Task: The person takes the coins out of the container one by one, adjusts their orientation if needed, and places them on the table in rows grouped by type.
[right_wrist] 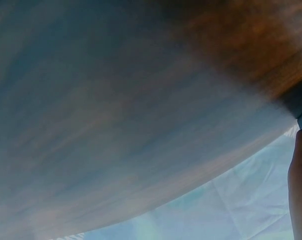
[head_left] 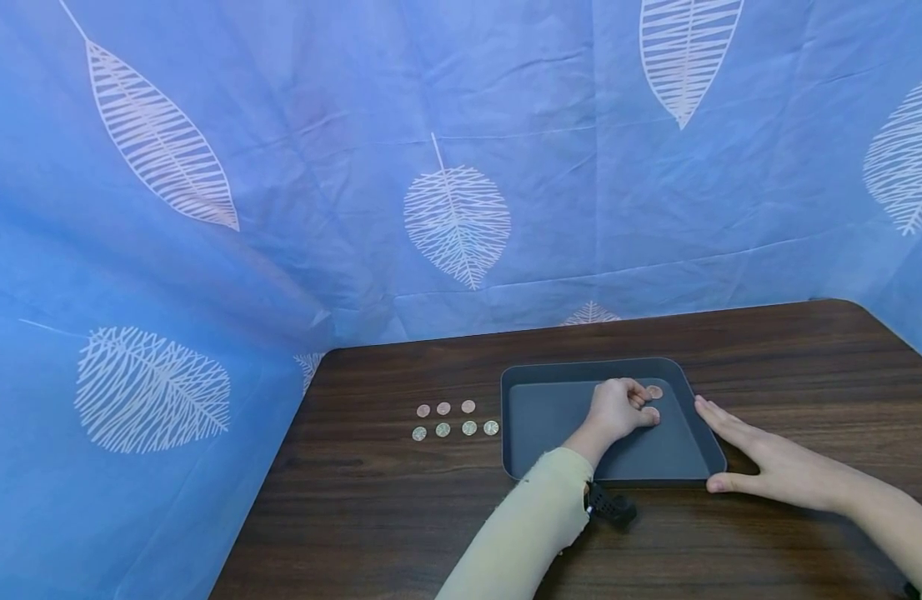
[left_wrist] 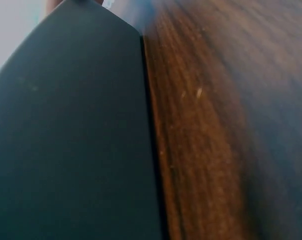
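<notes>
My left hand (head_left: pixel 617 410) reaches into a dark grey rectangular tray (head_left: pixel 539 429), its fingers bent and its thumb stretched out to the right. A copper-coloured coin (head_left: pixel 654 392) shows right at the fingertips. The thumb tip covers the spot just below it, so whether a coin is pinched there stays hidden. My right hand (head_left: pixel 761 458) lies flat with straight fingers against the tray's right side, thumb near the front corner. In the left wrist view, the tray's outer wall (left_wrist: pixel 86 125) fills the left half. A finger (right_wrist: pixel 300 185) of the right hand shows in the right wrist view.
Left of the tray, coins lie in two rows on the dark wooden table (head_left: pixel 356 500): copper ones (head_left: pixel 443 408) behind, several yellowish ones (head_left: pixel 469 427) in front. A blue curtain (head_left: pixel 318 167) with white leaf prints hangs behind the table and on its left.
</notes>
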Demonstrator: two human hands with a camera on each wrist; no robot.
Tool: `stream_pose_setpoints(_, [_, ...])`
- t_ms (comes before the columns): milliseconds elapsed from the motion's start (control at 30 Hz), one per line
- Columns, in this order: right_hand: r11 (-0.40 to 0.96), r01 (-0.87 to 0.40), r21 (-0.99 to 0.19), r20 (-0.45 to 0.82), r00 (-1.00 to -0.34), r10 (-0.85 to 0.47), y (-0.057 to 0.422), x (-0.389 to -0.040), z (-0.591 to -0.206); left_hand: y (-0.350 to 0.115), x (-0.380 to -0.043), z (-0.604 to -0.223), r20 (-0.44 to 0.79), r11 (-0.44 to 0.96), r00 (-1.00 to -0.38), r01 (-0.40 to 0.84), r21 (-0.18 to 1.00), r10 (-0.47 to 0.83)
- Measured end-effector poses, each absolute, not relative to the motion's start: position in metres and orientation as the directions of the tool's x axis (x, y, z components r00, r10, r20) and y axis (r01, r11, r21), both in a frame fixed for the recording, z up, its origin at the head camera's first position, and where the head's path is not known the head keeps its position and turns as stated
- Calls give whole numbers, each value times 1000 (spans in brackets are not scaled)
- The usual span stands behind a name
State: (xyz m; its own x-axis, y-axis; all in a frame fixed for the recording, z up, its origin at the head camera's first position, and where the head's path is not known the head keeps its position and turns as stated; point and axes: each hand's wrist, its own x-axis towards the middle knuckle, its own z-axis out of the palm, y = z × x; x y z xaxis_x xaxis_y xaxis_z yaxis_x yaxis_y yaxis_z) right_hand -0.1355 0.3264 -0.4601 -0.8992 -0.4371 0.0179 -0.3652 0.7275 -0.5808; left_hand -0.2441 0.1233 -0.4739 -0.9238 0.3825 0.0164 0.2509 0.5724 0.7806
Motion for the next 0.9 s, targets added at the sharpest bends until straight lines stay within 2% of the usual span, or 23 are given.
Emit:
stream_pose_setpoints(333, [739,-363,-567,22,-904,-427,326,-136,-462,127,-241,-473,21,622,-922,277,732,386])
stream_pose_setpoints(500, [735,-361,-574,22,-904,-427,325,-136,-461,128,-239,-473,20,611,-930,256,749,366])
stream_pose_setpoints(700, [739,-369,-564,28,-903,-430,325,-136,-460,126,-242,-474,59,579,-917,298,759,394])
stream_pose_setpoints(900, [740,-365,-565,25,-904,-427,326,-135,-460,127,-241,-469,53,615,-923,296,730,382])
